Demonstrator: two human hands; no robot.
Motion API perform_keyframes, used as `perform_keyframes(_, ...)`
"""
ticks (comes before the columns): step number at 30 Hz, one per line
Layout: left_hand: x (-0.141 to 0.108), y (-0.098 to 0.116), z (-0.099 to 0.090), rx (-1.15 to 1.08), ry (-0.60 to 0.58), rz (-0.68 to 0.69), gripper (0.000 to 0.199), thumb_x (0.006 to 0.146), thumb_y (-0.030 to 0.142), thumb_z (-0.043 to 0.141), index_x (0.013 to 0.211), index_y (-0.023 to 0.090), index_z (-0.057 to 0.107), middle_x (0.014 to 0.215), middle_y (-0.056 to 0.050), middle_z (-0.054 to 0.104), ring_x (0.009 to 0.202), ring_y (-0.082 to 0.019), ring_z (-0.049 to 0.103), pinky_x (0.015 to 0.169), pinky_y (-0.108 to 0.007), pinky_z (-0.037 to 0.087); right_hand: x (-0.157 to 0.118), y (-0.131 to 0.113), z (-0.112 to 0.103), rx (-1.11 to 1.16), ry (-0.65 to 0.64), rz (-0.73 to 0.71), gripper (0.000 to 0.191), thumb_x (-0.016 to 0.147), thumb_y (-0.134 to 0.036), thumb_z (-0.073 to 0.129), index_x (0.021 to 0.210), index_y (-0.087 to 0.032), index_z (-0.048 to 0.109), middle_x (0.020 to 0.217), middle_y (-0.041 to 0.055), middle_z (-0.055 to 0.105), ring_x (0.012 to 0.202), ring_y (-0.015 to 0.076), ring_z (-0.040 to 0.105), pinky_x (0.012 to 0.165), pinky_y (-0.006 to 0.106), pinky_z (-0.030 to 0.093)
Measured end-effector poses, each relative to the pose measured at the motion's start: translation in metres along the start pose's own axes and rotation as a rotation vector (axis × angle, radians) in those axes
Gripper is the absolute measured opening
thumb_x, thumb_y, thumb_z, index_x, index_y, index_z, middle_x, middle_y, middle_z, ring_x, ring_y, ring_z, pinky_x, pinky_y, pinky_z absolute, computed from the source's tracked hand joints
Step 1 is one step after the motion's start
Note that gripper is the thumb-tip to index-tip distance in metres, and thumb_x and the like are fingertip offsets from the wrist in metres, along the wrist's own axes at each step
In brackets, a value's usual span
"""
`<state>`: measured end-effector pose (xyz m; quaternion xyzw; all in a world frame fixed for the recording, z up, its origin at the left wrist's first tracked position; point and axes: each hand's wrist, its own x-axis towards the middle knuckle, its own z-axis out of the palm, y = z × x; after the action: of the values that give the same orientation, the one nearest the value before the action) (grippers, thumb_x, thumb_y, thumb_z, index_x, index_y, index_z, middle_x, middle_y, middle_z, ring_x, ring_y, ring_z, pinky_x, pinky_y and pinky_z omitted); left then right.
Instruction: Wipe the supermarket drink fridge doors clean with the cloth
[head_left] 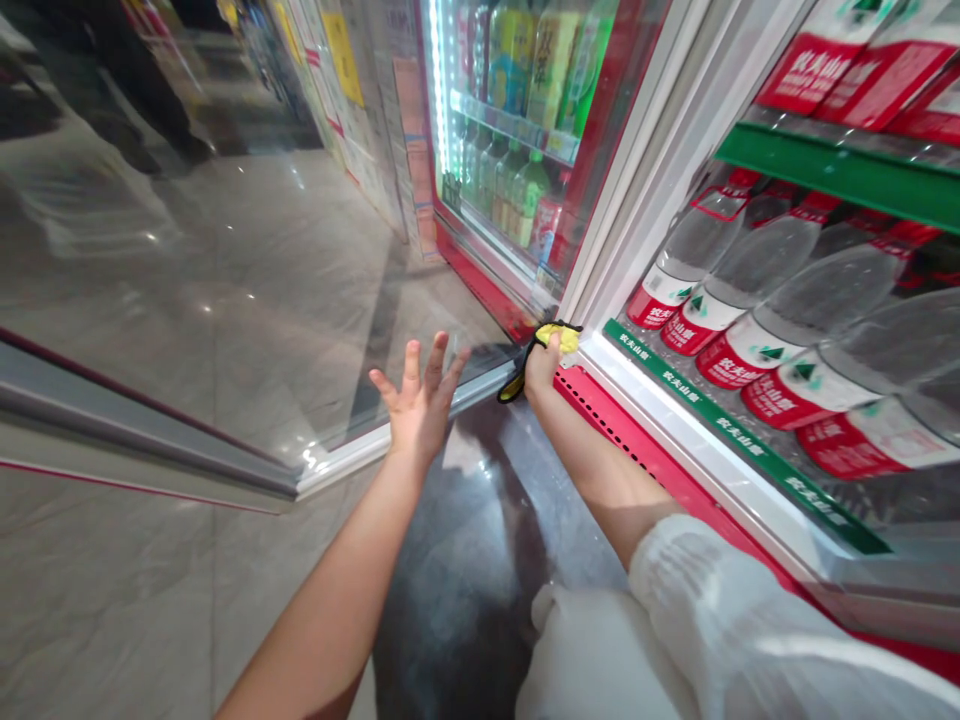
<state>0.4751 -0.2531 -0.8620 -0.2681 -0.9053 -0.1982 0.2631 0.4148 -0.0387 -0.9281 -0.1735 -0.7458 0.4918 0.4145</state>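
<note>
My right hand (541, 368) grips a yellow cleaning cloth (558, 337) with a black edge. The cloth touches the lower hinge corner, where the open glass door (285, 300) meets the white frame of the drinks fridge (592, 350). Part of the cloth hangs down beside my wrist. To the left, my left hand (421, 400) is held with its fingers spread and nothing in it. It is in front of the door's glass, just above the white bottom rail (352, 455); whether it touches the glass I cannot tell.
Large water bottles (757, 330) with red and white labels line the fridge shelf on the right. Beyond the door stands a second, red-framed drinks cooler (517, 130), with stacked cartons (416, 150) beside it. A person's dark-clothed legs (142, 90) show at upper left.
</note>
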Motion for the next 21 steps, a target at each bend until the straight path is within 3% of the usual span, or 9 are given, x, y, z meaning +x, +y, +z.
perform_keyframes(4, 0.0, 0.001, 0.0, -0.012, -0.007, -0.011, 0.075, 0.095, 0.0, 0.043, 0.151, 0.049, 0.04, 0.165, -0.005, 0.034, 0.159, -0.027, 0.003, 0.105, -0.074, -0.025, -0.012, -0.006, 0.001, -0.011, 0.011, 0.06, 0.078, 0.083, -0.019, 0.041, 0.159, -0.012, 0.026, 0.141, 0.0206, 0.05, 0.141, 0.0295, 0.04, 0.121, 0.049, 0.029)
perform_keyframes(7, 0.0, -0.001, 0.0, -0.024, -0.002, -0.005, 0.074, 0.094, 0.001, 0.046, 0.152, 0.046, 0.04, 0.166, -0.006, 0.033, 0.159, -0.028, 0.005, 0.107, -0.072, -0.025, -0.019, -0.01, -0.001, 0.022, -0.033, 0.079, 0.081, 0.079, -0.018, 0.044, 0.159, -0.014, 0.03, 0.14, 0.0184, 0.052, 0.141, 0.0285, 0.041, 0.121, 0.048, 0.029)
perform_keyframes(11, 0.0, -0.002, 0.001, -0.028, 0.004, -0.002, 0.077, 0.093, 0.001, 0.047, 0.152, 0.049, 0.038, 0.166, -0.005, 0.032, 0.159, -0.027, 0.005, 0.108, -0.072, -0.024, 0.01, -0.019, -0.007, 0.025, 0.027, 0.134, 0.076, 0.083, -0.016, 0.036, 0.158, -0.017, 0.032, 0.142, 0.0159, 0.054, 0.139, 0.0286, 0.042, 0.123, 0.054, 0.025)
perform_keyframes(14, 0.0, -0.001, 0.0, -0.021, 0.003, -0.001, 0.079, 0.093, -0.001, 0.045, 0.152, 0.05, 0.036, 0.167, -0.004, 0.031, 0.159, -0.028, 0.004, 0.108, -0.073, -0.024, 0.027, -0.028, -0.011, 0.013, 0.056, 0.066, 0.074, 0.085, -0.017, 0.036, 0.158, -0.019, 0.033, 0.147, 0.0138, 0.049, 0.143, 0.0261, 0.038, 0.125, 0.049, 0.022)
perform_keyframes(17, 0.0, -0.001, 0.0, -0.016, 0.005, -0.013, 0.078, 0.094, -0.002, 0.043, 0.151, 0.051, 0.037, 0.167, -0.004, 0.03, 0.158, -0.029, 0.004, 0.107, -0.074, -0.023, 0.022, -0.03, -0.017, 0.013, 0.05, 0.0, 0.077, 0.082, -0.018, 0.04, 0.159, -0.018, 0.032, 0.145, 0.013, 0.05, 0.143, 0.0246, 0.039, 0.124, 0.044, 0.025)
perform_keyframes(21, 0.0, -0.002, 0.002, -0.004, 0.021, -0.017, 0.078, 0.094, -0.003, 0.043, 0.151, 0.051, 0.037, 0.166, -0.004, 0.032, 0.158, -0.029, 0.005, 0.107, -0.075, -0.022, 0.02, -0.031, -0.019, 0.023, 0.056, 0.123, 0.083, 0.079, -0.015, 0.039, 0.161, -0.015, 0.026, 0.137, 0.015, 0.056, 0.134, 0.0276, 0.047, 0.119, 0.05, 0.033)
